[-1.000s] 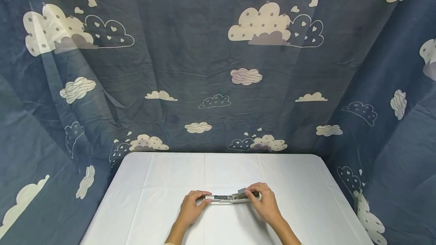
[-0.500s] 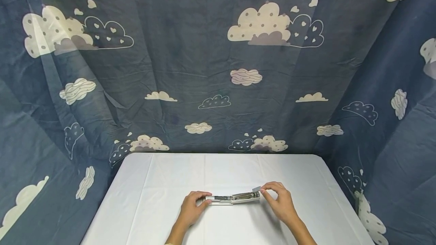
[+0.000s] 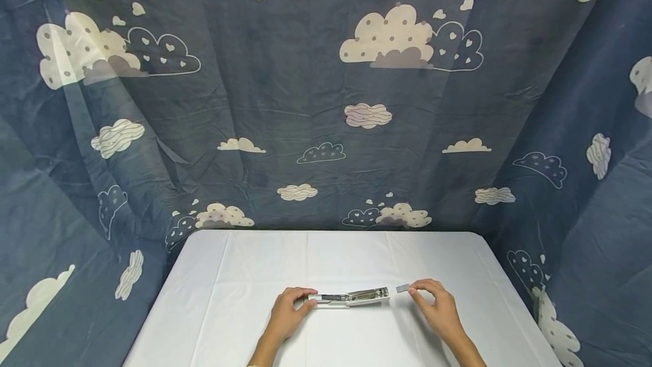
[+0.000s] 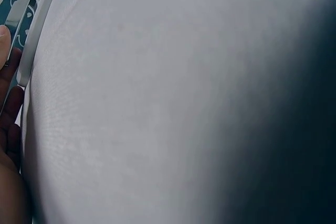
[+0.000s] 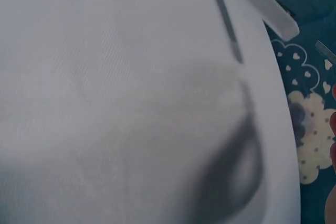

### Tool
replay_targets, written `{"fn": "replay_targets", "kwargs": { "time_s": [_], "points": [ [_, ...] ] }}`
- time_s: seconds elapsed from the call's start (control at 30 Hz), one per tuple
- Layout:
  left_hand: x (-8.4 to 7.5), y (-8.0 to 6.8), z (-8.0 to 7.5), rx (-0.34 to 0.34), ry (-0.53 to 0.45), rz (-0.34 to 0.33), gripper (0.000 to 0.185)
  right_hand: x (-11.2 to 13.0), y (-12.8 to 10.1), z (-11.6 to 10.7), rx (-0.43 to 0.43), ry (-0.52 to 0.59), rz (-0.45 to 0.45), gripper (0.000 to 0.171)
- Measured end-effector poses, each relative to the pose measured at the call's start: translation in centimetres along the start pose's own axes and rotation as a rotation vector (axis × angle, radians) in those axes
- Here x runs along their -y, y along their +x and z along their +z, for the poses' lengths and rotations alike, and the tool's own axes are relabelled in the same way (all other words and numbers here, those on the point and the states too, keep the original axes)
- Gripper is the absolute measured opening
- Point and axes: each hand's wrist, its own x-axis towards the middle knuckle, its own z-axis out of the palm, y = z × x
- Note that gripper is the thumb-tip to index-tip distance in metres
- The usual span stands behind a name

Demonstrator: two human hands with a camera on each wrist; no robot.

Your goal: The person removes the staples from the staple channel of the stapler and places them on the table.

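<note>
A white stapler point(image 3: 369, 297) with its top swung open lies lengthwise across the view, its metal inner channel showing. My left hand point(image 3: 286, 311) pinches its left end between thumb and fingers. To the right, my right hand point(image 3: 439, 307) holds a short grey strip of staples point(image 3: 402, 288) by its right end, apart from the stapler's right tip. In the left wrist view, part of the stapler point(image 4: 35, 35) shows beside the left fingers point(image 4: 11, 109). At the right wrist view's edge, the staple strip point(image 5: 326, 51) is near the stapler's end point(image 5: 278, 20).
A white cloth-covered table point(image 3: 265, 259) lies under both hands, with shadows falling on it below the right hand. Dark blue curtains point(image 3: 300, 84) printed with clouds stand behind it and on both sides.
My right hand has drawn the staple strip away from the stapler's right end, moving rightward. The left hand keeps its hold, and the stapler stays in place.
</note>
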Motion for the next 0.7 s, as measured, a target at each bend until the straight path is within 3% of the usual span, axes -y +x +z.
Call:
{"fn": "replay_targets", "kwargs": {
  "time_s": [0.33, 0.5, 0.7],
  "points": [
    [-0.1, -0.1, -0.1, 0.011, -0.014, -0.012, 0.025, -2.6, -0.4, 0.2, 0.046, -0.027, 0.084, 0.003],
    [-0.1, -0.1, -0.1, 0.012, -0.007, -0.014, 0.025, -3.3, -0.7, 0.4, 0.124, -0.014, 0.161, 0.007],
    [-0.1, -0.1, -0.1, 0.012, -0.003, -0.009, 0.025, -4.3, -1.3, 0.7, 0.143, -0.059, 0.176, 0.006]
  ]
}}
